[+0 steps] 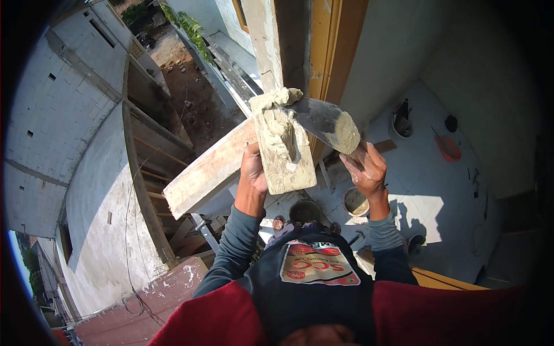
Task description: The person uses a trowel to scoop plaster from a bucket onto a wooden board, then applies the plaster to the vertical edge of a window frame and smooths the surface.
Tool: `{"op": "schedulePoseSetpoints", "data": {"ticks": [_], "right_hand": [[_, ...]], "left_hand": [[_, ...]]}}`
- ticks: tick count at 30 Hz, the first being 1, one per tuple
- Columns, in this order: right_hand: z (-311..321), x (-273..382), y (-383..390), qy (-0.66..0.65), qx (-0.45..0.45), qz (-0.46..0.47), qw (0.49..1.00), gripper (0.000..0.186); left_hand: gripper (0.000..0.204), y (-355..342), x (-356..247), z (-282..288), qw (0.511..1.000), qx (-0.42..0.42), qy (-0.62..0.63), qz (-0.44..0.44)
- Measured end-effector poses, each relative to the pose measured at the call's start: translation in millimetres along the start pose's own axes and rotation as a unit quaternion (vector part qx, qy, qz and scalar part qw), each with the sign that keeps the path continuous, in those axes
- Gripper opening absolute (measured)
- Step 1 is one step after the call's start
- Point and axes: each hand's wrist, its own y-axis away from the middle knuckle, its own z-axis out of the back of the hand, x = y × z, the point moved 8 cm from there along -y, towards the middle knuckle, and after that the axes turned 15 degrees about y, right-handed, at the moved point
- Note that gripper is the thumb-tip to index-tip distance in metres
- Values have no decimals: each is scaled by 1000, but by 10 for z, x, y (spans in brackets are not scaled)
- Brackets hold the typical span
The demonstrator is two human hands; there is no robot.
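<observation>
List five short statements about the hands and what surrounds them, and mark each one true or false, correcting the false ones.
1. The left hand holds a board coated with pale mortar. True.
2. The right hand is empty. False: the right hand holds a trowel.
3. The trowel's blade is completely clean. False: a patch of pale mortar sits on it, near the right hand.
4. A reddish-orange container lies on the tiled floor, farther to the right than the right hand. True.
5. Both sleeves are bright yellow. False: the sleeves are dark bluish grey.
</observation>
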Motion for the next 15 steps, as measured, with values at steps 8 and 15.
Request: {"op": "schedulePoseSetpoints", "data": {"ticks": [8,15], "right_hand": [[-415,27,18,-150,1,-134,979,35],[-1319,297,-56,-559,114,-311,760,37]], "left_hand": [[42,73,-147,-57,1000,0,-11,-20],[44,547,-596,68,990,-37,-48,-127]]}}
